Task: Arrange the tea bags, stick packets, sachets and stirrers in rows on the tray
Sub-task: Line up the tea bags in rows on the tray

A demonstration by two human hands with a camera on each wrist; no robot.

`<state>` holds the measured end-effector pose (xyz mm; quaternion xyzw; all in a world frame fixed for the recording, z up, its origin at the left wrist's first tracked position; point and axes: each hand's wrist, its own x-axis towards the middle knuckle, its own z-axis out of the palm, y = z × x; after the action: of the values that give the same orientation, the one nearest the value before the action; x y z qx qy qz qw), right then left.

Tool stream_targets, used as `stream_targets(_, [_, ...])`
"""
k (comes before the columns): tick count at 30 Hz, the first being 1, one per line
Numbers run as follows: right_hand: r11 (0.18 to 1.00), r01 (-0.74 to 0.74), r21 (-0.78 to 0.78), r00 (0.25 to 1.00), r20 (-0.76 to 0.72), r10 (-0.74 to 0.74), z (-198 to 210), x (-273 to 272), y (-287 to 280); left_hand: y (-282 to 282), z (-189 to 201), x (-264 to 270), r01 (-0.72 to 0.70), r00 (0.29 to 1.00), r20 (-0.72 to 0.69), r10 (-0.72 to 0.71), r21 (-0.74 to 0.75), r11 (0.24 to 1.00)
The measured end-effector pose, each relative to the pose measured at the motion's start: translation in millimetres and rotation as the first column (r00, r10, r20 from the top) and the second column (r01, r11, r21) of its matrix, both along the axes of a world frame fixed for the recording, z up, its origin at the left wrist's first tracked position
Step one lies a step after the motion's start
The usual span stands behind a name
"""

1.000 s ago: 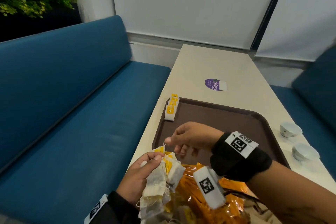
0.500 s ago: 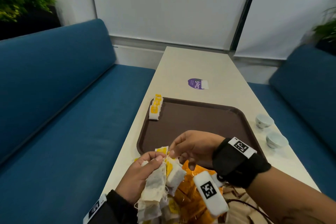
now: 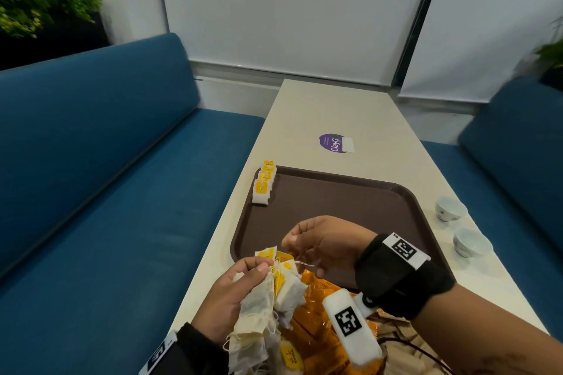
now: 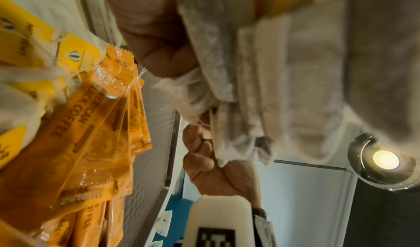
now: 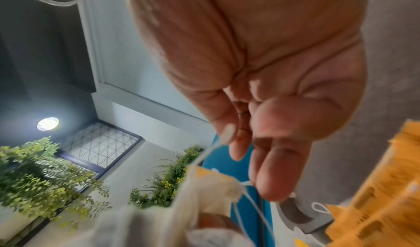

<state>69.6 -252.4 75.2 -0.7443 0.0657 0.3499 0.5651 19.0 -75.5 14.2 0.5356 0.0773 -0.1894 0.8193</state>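
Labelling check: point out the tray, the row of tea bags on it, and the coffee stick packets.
tray (image 3: 335, 204), head view, bare brown floor.
row of tea bags (image 3: 263, 186), head view, yellow tag of the nearest bag.
coffee stick packets (image 4: 75, 125), left wrist view, printed face of the top packet.

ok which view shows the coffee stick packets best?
Left wrist: the orange stick packets fill its left side, print legible, fanned beside the tea bags. Head shows them partly hidden under both hands at the tray's near edge. Right wrist catches only a blurred orange edge.
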Motion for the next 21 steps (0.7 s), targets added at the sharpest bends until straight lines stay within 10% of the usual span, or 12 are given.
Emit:
stream_targets(8, [0.986,-0.164,-0.032,0.982,-0.105,0.160,-8,7,-1,5,-8,9,-0.007,1.000,0.001,0.007,0.017,1.000])
stream_targets(21, [0.995,0.073,0.064,0.987,0.137,-0.081,-12,49,22,22,-27,42,-0.067,0.992,-0.109,0.062,-0.046,0.997])
